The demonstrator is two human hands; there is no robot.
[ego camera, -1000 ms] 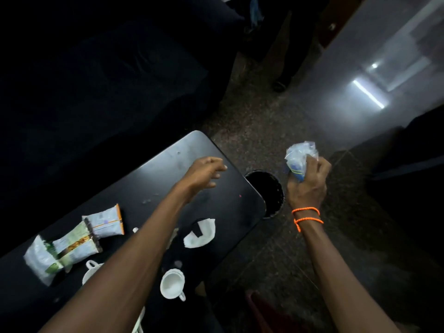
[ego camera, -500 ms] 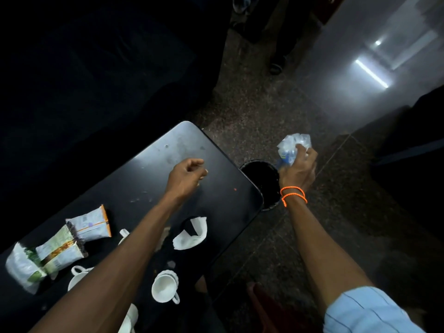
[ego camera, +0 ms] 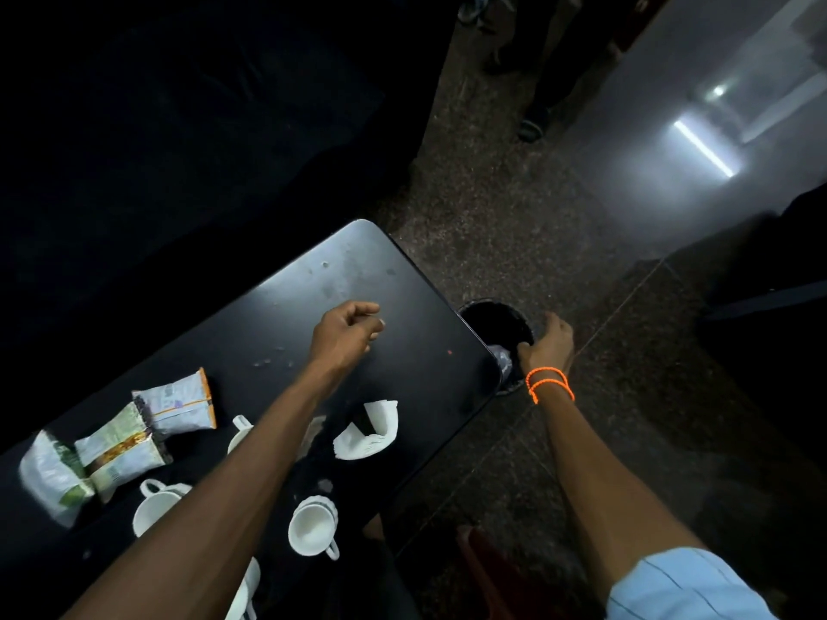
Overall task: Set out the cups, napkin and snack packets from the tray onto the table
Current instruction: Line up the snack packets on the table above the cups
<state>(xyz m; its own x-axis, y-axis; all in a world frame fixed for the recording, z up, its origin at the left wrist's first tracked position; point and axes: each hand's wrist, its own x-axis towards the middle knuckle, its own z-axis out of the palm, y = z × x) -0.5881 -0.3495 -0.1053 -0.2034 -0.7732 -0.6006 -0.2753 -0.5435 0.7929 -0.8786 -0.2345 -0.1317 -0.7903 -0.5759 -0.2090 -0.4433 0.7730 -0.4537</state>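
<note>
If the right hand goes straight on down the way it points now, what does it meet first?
Probably the crumpled wrapper inside the black bin. The right hand reaches down into the bin's mouth, and the wrapper lies just beside its fingers. Depth inside the bin is unclear.

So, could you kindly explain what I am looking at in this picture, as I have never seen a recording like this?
There is no machine here: a person wears a wide-angle camera on the head, so you look down along both bare arms. The left hand hovers over a black table, fingers loosely curled, holding nothing. The right hand, with orange bands at the wrist, reaches into a dark round bin on the floor beside the table's corner; a crumpled clear wrapper shows at the fingers, though I cannot tell whether it is gripped. On the table lie three snack packets, a folded white napkin and several white cups, some partly hidden by the left arm.
</note>
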